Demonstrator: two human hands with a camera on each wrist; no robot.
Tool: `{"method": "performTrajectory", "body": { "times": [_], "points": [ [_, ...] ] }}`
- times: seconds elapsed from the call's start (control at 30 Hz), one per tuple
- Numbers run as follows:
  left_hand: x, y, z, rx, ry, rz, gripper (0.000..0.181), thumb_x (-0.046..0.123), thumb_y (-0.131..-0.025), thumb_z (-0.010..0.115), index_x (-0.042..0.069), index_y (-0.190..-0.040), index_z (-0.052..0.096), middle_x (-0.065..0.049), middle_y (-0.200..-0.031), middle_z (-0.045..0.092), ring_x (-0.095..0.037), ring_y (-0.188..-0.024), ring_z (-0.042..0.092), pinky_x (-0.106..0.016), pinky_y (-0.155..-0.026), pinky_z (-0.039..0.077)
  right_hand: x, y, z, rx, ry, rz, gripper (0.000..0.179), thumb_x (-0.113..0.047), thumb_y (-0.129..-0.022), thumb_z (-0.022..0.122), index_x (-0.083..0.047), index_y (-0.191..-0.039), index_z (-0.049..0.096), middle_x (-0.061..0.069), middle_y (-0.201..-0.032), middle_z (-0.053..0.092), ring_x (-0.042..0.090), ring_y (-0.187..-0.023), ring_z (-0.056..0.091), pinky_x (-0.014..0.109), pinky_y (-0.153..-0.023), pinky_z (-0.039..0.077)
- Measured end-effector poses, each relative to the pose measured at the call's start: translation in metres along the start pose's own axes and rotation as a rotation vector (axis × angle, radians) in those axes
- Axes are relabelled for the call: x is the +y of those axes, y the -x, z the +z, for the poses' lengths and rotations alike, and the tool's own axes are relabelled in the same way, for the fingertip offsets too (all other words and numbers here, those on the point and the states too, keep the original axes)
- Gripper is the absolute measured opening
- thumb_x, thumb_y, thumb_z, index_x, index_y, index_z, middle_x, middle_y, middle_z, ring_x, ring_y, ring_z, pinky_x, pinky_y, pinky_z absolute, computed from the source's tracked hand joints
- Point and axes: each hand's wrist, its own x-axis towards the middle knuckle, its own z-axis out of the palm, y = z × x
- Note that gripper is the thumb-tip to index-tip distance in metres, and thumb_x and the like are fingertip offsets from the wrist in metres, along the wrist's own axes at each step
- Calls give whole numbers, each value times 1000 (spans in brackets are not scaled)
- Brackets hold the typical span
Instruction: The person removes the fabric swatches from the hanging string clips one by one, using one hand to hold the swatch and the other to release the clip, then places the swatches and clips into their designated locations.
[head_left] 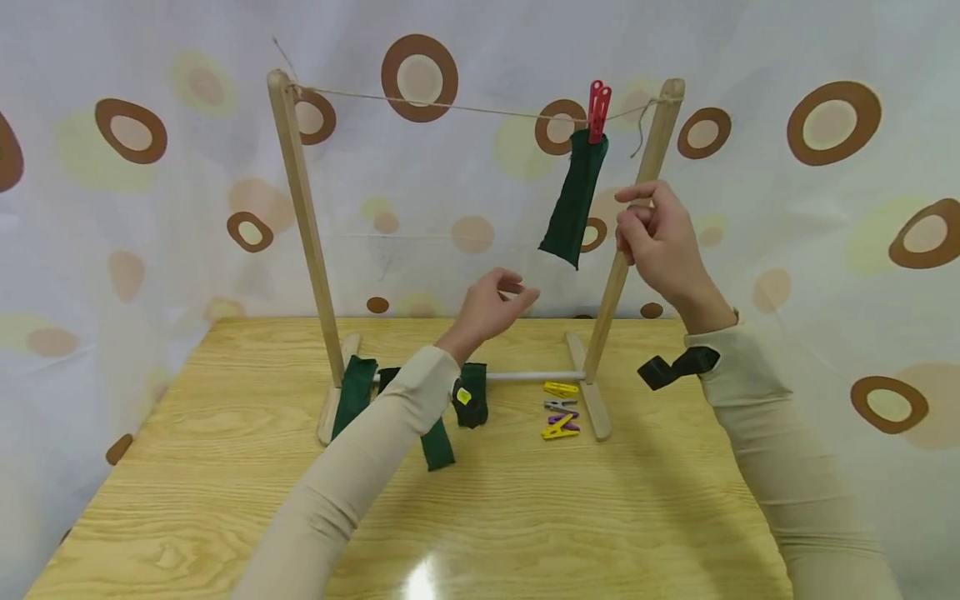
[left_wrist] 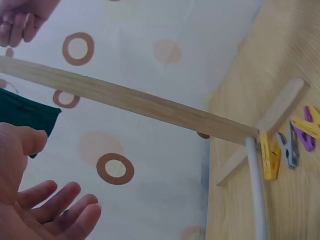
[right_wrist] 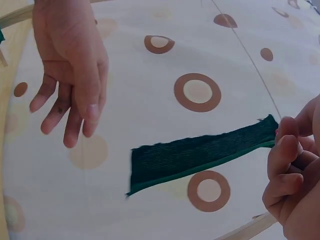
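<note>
A dark green cloth strip (head_left: 576,196) hangs from the string (head_left: 465,108), clipped near its right end by red clothespins (head_left: 597,112). My right hand (head_left: 660,242) is just right of the cloth by the right post. Its fingers are loosely bent with nothing between them; in the right wrist view they overlap the cloth's clipped end. My left hand (head_left: 491,307) is below and left of the cloth's lower end, apart from it. Its fingers (left_wrist: 65,205) are spread and relaxed, and it holds nothing.
Two wooden posts (head_left: 306,217) carry the string, joined low down by a white rod (head_left: 532,377). More green strips (head_left: 352,396) lie at the rod's left part, partly behind my left arm. Yellow, grey and purple clothespins (head_left: 561,406) lie beside the right foot (head_left: 595,412).
</note>
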Motion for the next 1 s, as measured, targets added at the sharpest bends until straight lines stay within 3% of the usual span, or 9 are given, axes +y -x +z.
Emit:
{"method": "performTrajectory", "body": {
  "times": [0.17, 0.3, 0.5, 0.73, 0.83, 1.0],
  "points": [
    [11, -13, 6, 128, 46, 78, 35, 30, -96, 60, 6, -121, 60, -7, -116, 65, -20, -97, 60, -30, -83, 52, -14, -22, -6, 42, 37, 0, 19, -9, -100, 44, -8, -118, 48, -6, -60, 50, 12, -50, 42, 18, -52, 42],
    [18, -19, 8, 209, 85, 92, 35, 27, -94, 62, 4, -121, 60, -8, -115, 66, -21, -94, 61, -29, -83, 51, -26, -38, -6, 85, 26, 1, 19, -11, -100, 45, -9, -118, 48, -6, -61, 50, 12, -52, 43, 18, -55, 43],
    [24, -26, 8, 159, 87, 94, 39, 26, -94, 63, 6, -127, 57, -8, -124, 64, -21, -99, 61, -28, -85, 52, -37, -56, -9, 138, 29, 28, 23, -15, -101, 43, -14, -124, 46, -6, -65, 48, 12, -58, 43, 19, -61, 43],
    [27, -32, 11, 167, 56, 195, 34, 19, -95, 61, 5, -126, 58, -9, -124, 64, -24, -99, 63, -26, -80, 53, -41, -73, -13, 134, 80, 86, 36, -19, -101, 42, -13, -137, 43, -6, -70, 47, 11, -66, 42, 22, -64, 37],
    [31, -36, 13, 149, 89, 165, 37, 21, -95, 62, 6, -128, 57, -8, -125, 64, -23, -101, 62, -27, -82, 53, -42, -79, -17, 107, 112, 126, 41, -22, -101, 43, -14, -142, 40, -5, -73, 49, 11, -67, 42, 22, -61, 36],
    [36, -43, 19, 92, 165, 101, 38, 25, -93, 64, 9, -127, 60, -6, -123, 64, -19, -101, 60, -27, -83, 51, -45, -83, -19, 51, 158, 204, 49, -31, -100, 47, -18, -147, 37, -4, -75, 49, 10, -71, 43, 22, -67, 39]
  ]
}}
